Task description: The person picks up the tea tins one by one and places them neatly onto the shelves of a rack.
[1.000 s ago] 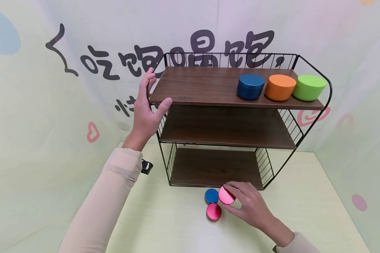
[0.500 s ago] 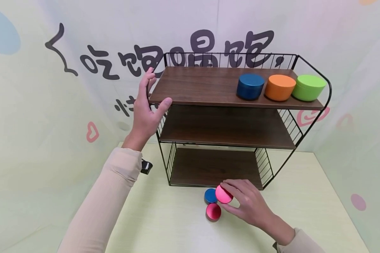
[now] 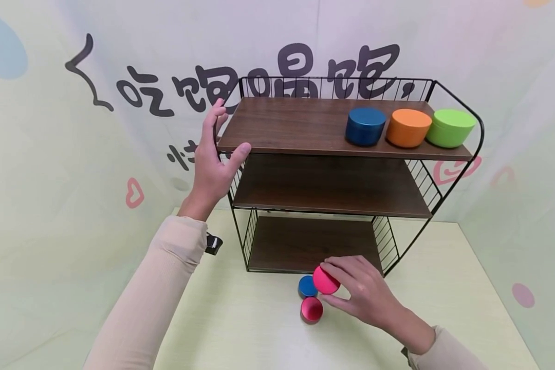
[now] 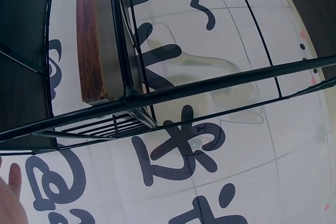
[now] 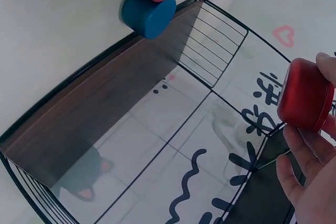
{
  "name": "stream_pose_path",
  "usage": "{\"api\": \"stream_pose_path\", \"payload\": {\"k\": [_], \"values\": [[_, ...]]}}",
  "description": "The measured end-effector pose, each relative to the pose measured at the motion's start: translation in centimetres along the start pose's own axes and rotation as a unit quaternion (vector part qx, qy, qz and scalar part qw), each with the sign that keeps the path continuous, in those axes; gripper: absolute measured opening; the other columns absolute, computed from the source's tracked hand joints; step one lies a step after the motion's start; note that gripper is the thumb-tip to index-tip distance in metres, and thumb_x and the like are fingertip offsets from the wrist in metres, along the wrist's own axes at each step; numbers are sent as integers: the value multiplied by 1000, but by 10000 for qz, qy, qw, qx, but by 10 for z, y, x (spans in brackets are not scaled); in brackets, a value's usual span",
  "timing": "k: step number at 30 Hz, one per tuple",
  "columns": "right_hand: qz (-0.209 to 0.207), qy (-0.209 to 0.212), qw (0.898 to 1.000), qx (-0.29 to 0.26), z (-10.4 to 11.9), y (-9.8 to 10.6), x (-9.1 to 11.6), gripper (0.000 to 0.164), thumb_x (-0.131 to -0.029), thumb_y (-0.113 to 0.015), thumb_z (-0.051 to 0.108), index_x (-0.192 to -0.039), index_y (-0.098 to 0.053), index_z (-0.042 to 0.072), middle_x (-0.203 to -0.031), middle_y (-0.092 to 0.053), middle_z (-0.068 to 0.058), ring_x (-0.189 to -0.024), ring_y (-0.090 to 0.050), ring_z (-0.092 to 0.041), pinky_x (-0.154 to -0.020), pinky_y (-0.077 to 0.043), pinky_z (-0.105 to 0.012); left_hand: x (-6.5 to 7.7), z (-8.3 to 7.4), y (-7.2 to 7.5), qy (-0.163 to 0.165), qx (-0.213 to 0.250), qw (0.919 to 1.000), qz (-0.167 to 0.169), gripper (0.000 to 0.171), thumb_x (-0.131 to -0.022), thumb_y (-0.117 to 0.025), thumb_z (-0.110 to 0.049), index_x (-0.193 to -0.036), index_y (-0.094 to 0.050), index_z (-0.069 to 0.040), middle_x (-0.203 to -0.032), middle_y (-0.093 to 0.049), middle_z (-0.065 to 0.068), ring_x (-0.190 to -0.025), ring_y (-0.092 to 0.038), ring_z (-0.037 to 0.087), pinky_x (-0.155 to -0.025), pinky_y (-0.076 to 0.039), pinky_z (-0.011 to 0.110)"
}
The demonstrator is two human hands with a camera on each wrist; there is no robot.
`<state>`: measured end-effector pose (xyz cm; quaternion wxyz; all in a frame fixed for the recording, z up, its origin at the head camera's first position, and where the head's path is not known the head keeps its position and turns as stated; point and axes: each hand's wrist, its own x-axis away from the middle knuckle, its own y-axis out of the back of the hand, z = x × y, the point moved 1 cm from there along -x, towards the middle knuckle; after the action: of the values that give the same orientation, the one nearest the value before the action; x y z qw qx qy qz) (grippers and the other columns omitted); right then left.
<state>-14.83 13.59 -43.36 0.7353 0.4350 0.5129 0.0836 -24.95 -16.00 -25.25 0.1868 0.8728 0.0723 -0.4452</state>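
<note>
Over on the top board (image 3: 296, 123) of the three-tier wire rack (image 3: 330, 186), three round tins are already up: a dark blue tin (image 3: 365, 126), an orange tin (image 3: 409, 128) and a lime green tin (image 3: 450, 129), lined up toward the right end. Middle and bottom boards have none on them.

Then there's the held red tin (image 3: 326, 279). The right hand (image 3: 363, 293) has it pinched between thumb and fingers, off the table (image 3: 203, 318), just in front of the bottom board. Down on the tabletop sit two more, another red tin (image 3: 312, 310) and a small blue tin (image 3: 307, 286), side by side and looking like they touch.

Left hand (image 3: 211, 162) grips the rack's upper left corner, thumb at the front edge, fingers around the side.

So as far as one can judge, it's about halfway: three on the rack, one in hand, two on the table with no hand on them.

Headcount: six tins total (two red, two blue, one orange, one green), one rack, three boards, two hands.
</note>
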Motion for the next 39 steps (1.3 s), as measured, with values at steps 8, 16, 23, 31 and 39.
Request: {"api": "stream_pose_path", "payload": {"k": [8,16,23,31,39], "values": [[94,203,9997,75,-2,10,-13,68,-66,-90,40,-122,-69,7,-117,-69,-9,-99,-67,-24,-75,-58,-42,0,0,0,-5,43,10000,0,64,-90,-64,-27,-138,-38,5,-159,-34,6,-139,-40,10,-114,-29,32],[94,522,9984,186,-4,21,-29,56,-86,-73,49,-122,-69,6,-116,-70,-10,-99,-68,-25,-77,-58,-42,0,1,0,12,42,10000,15,64,-90,-64,-28,-139,-38,4,-159,-34,5,-139,-40,10,-114,-29,31],[165,828,9958,350,-3,33,-45,67,-67,-90,39,-122,-69,6,-117,-70,-11,-100,-68,-26,-80,-57,-44,0,0,0,12,44,10000,7,64,-89,-64,-26,-139,-38,4,-159,-34,5,-139,-39,9,-114,-28,31],[138,1088,9926,521,-4,52,-70,69,-62,-93,34,-121,-69,6,-115,-70,-12,-100,-68,-27,-80,-57,-47,0,0,0,39,53,10000,18,64,-89,-64,-26,-139,-38,4,-159,-34,4,-139,-39,9,-114,-29,31],[35,1207,9905,653,-5,67,-91,66,-66,-91,37,-121,-69,7,-115,-70,-12,-100,-68,-28,-80,-57,-46,0,0,-1,38,52,10000,34,64,-90,-64,-27,-140,-38,3,-159,-34,3,-140,-39,9,-114,-28,31]]}}
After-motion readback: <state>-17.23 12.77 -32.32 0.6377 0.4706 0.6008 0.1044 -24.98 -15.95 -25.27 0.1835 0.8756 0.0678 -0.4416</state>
